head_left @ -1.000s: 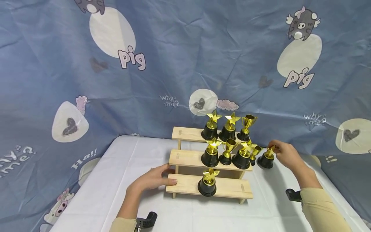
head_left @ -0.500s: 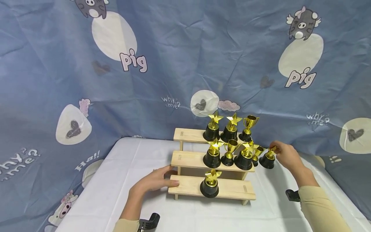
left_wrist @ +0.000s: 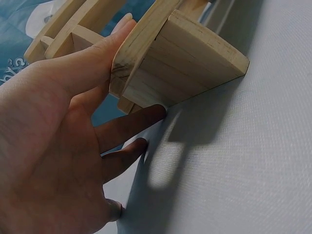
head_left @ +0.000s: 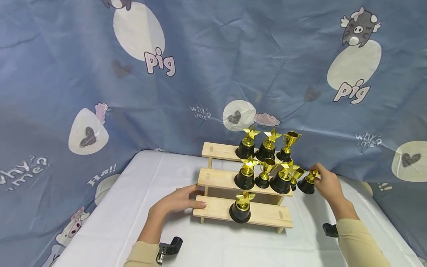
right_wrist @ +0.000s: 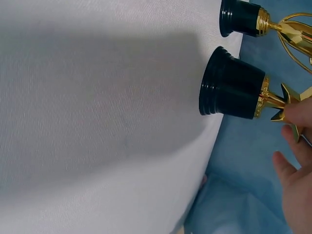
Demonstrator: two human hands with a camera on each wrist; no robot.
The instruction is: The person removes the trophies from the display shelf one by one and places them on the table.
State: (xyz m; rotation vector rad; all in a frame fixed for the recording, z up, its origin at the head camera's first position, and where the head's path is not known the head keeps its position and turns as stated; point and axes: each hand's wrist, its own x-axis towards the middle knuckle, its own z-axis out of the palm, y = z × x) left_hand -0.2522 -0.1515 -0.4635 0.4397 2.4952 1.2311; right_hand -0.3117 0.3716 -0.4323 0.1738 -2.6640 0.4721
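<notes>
My left hand point(head_left: 175, 202) grips the left end of a three-tier wooden display stand point(head_left: 213, 208), thumb on top of the lowest tier. In the left wrist view the remaining fingers spread beside the stand's leg point(left_wrist: 195, 61), close to the cloth. My right hand point(head_left: 328, 185) pinches the gold star of a black-based star trophy point(right_wrist: 234, 87) to the right of the stand. Beside that trophy is a small gold cup trophy point(right_wrist: 241, 18). One star trophy point(head_left: 241, 209) stands on the lowest tier, and several star and cup trophies point(head_left: 245, 177) stand on the upper two.
A white cloth point(head_left: 233, 248) covers the table under the stand. Behind rises a blue curtain point(head_left: 186, 81) with pig prints, reaching down to the table's back edge. The trophies stand close together toward the right of the upper tiers.
The whole head view has shifted slightly. Both hands keep their places, the left at the stand and the right on the star trophy, with no clear movement of either.
</notes>
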